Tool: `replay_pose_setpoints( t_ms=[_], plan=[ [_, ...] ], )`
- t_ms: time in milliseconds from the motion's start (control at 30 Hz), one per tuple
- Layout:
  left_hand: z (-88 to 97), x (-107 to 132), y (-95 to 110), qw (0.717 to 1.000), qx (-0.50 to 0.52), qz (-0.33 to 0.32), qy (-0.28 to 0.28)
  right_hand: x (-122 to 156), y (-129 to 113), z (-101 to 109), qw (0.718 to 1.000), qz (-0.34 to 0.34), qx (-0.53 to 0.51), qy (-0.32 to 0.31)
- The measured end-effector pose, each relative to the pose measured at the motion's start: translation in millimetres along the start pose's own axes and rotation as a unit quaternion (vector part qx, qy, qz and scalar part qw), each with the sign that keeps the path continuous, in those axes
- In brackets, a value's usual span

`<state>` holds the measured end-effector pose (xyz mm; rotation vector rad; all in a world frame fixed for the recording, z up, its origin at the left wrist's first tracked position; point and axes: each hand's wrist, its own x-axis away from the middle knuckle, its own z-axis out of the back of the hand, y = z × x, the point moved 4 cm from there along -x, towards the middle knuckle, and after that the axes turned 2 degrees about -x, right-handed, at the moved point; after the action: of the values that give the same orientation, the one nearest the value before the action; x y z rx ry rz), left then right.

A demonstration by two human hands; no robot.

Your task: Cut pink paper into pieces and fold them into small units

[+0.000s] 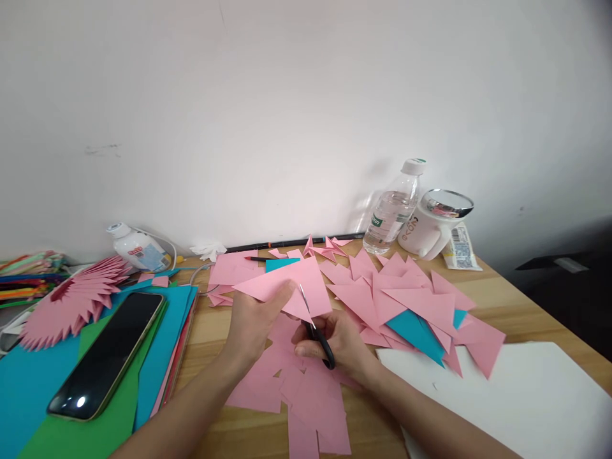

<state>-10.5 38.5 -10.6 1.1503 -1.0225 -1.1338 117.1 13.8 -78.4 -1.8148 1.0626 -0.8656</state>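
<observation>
- Many slender coloured sticks [29, 284] lie bundled at the far left of my head view, against the wall.
- Next to them, a pink pleated paper fan [76, 296] rests with its pointed tips outward; a white bottle [138, 248] leans just behind it.
- Nearer me, a dark-screened phone [108, 357] lies slantwise on a green sheet [119, 411], itself on a stack of blue sheets [23, 376].
- Toward the middle, I see the left hand [253, 319] pinching a pink sheet [306, 273], thumb flat on top, the other fingers hidden beneath. The sheet is held up over the wooden table [205, 331].
- Behind it, a black rod [268, 245] runs along the wall, with small folded pink pieces [325, 247] beside it.
- Below the hands, flat pink pieces [315, 401] overlap on the wood.
- Black-handled scissors [327, 357] meet the sheet's lower edge, a blade showing across its face; I cannot tell how wide the blades stand.
- The right hand [339, 338] has its fingers curled around those handles.
- Farther right, a clear water bottle [389, 213] stands behind a heap of pink triangles [363, 306] mixed with blue pieces [417, 335].
- Beside the bottle are a white mug [423, 229] and a small packet [461, 248].
- At the near right, a white board [502, 395] lies flat.
</observation>
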Motion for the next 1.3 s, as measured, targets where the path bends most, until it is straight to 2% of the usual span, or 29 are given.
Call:
replay_pose_setpoints(
  t_ms=[100,200,433,633,933,1133,1300],
  plan=[
    [0.2,-1,1,1.0,0.006,-0.009,-0.004,1,-3,-2,0.999,-0.002,-0.046,-0.019],
    [-0.4,-2,1,1.0,0.023,0.009,-0.007,2,-6,-5,0.998,0.002,-0.047,-0.033],
    [-5.6,1,-2,0.997,0.052,0.025,-0.058,3,-9,-4,1.0,0.025,-0.014,0.005],
    [-4.7,0,-5,0.997,0.054,0.028,-0.04,1,-9,-3,0.999,0.032,0.004,0.013],
    [-10.8,2,-2,0.985,0.135,0.047,-0.095,2,-11,-6,0.998,0.06,-0.018,-0.006],
    [-10.8,5,3,0.991,0.103,0.033,-0.075,1,-7,-4,0.998,0.06,-0.021,0.006],
    [-11.3,6,3,0.99,0.101,0.031,-0.09,2,-8,-6,0.999,0.05,-0.012,0.013]
  ],
)
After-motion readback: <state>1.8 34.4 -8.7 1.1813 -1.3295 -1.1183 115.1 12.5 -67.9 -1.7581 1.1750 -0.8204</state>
